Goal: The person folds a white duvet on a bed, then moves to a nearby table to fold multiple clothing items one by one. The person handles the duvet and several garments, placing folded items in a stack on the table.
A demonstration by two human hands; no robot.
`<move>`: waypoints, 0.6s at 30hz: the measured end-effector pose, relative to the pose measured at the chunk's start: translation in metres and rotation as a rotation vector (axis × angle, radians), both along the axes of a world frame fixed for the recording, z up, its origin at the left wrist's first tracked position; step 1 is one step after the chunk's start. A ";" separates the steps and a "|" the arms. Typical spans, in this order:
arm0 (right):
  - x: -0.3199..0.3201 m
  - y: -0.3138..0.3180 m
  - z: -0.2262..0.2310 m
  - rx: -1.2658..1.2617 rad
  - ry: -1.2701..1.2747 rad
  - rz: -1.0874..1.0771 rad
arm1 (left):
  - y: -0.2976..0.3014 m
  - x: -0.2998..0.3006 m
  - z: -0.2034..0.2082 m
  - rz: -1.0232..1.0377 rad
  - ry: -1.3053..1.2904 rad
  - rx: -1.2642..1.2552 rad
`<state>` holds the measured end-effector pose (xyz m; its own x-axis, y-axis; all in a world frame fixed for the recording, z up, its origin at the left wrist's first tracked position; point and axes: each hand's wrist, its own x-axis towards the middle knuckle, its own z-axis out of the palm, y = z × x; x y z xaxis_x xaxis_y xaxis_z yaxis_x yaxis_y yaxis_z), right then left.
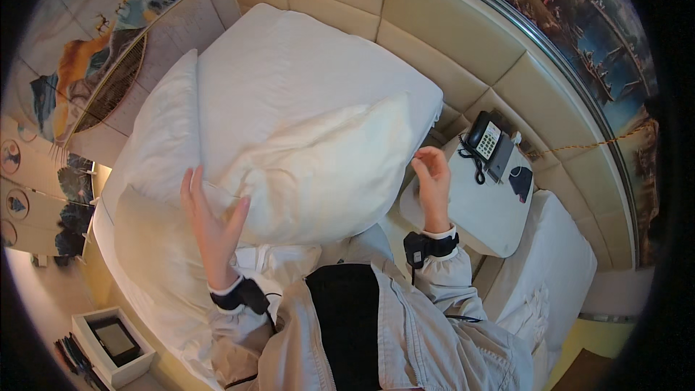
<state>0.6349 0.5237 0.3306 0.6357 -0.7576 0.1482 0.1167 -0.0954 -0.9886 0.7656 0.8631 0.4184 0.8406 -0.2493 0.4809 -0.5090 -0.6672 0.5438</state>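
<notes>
A plump white pillow (333,166) lies on the bed between my two hands, its cover creased and a corner pointing to the far right. My left hand (211,224) is raised at its left side, fingers stretched and thumb spread, with nothing in it. Off the pillow's right edge, my right hand (433,182) is loosely curled, apparently holding nothing. Further left rests a second pillow (156,239), partly behind my left hand. Beyond it, a folded white cover or pillow (163,119) runs along the bed's left side. White sheet (289,65) spreads over the far bed.
On the right, a white bedside table (470,210) carries a black corded telephone (486,137) and a small dark item (520,182). A padded beige wall panel (420,14) borders the bed. Another white bed (550,253) stands at right; a white box (112,344) sits lower left.
</notes>
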 end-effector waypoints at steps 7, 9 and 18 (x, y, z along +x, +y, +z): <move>0.008 0.035 0.014 0.065 0.049 0.341 | -0.099 0.135 -0.085 -0.176 0.552 0.369; -0.004 0.027 0.017 0.037 0.084 0.377 | -0.062 0.180 -0.146 -0.116 0.537 0.377; 0.026 0.035 -0.032 0.087 0.288 0.532 | 0.011 0.074 -0.140 0.223 0.770 -1.054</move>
<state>0.6607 0.5590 0.2988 0.9355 -0.3269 -0.1343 -0.1471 -0.0145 -0.9890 0.8393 0.8738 0.2779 0.9583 0.1253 -0.2569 0.2255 0.2211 0.9488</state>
